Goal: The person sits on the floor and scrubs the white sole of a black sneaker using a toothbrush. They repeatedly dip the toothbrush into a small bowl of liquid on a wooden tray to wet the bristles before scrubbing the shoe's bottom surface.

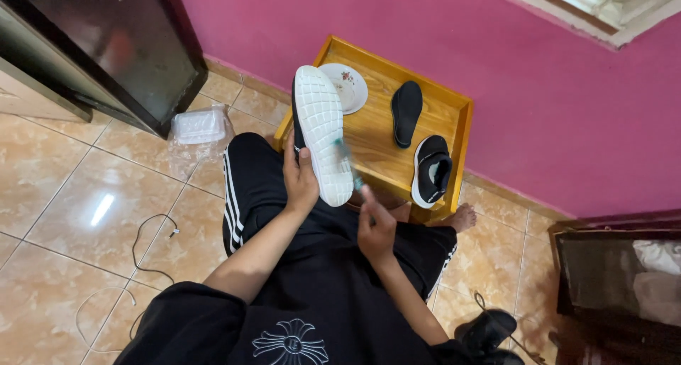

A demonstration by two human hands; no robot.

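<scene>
Nearest: right hand (376, 227) closed around a small brush (352, 168), blurred, bristle end against the white sole of the shoe (320, 131). Left hand (300, 177) grips that shoe from the side, sole up, above the lap. Judgement: short strokes along the tread grooves, shoe braced firmly against the left palm, would clean best. Beyond, on the wooden table (454, 109): second shoe (431, 170), black insole (406, 113), small floral plate (349, 88). Pink wall (553, 102) behind.
</scene>
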